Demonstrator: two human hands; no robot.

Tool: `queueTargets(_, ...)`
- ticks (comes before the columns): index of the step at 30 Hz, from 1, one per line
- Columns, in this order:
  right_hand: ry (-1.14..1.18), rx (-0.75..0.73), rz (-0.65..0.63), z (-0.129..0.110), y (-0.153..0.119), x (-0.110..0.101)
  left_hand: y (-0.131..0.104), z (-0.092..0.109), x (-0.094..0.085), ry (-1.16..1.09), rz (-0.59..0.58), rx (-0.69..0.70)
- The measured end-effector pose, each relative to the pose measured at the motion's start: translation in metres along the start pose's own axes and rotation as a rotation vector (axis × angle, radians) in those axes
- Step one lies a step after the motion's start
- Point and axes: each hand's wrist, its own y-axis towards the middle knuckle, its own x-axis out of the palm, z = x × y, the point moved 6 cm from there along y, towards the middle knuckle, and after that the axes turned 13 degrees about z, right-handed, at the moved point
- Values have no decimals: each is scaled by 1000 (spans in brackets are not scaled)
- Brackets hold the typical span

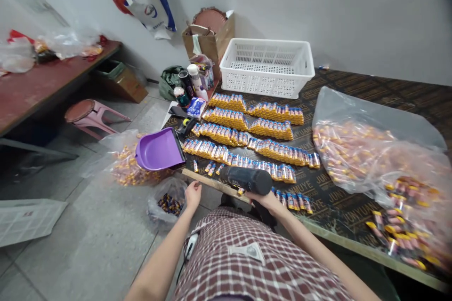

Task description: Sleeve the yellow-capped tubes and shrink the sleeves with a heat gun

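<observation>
My right hand (265, 201) is closed around a black heat gun (247, 179), its thick barrel pointing left over the table's front edge. Just past the barrel lie rows of small printed cylinders (243, 160) with yellow ends and blue tops. Several loose ones (211, 168) lie left of the barrel, and a short row (293, 201) lies right of it. My left hand (193, 195) hangs by the wooden table edge (208, 181) with its fingers curled together; whatever they hold is hidden. Below it stands a clear bag (165, 200) with dark small cylinders.
A purple dustpan (160, 149) juts from the table's left side above a bag of cylinders (129, 164). A white plastic basket (267, 77) stands at the back. Large clear bags (356, 150) of cylinders cover the right side. Bottles (193, 76) crowd the left corner; a pink stool (93, 115) stands beyond.
</observation>
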Motion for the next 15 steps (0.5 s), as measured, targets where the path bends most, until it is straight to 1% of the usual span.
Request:
queueTargets(2,-4,-35,-6,-10,8,14,-8,-26,-10,2,17,-50)
queueTargets(5,-9,-68,-31,-20,18,35,-22,-62,-19,-1,17,-120)
queueTargets(8,-17,-93,-54,-27,26,52,-34,-90,-25,-2,6,-178)
queueTargets(11,-34,-122,-76,-34,35,69,-41,-108,-29,8,-3,-226)
queueTargets(15,-60,-185,-97,-40,45,90,-42,-120,-31,20,-25,-258)
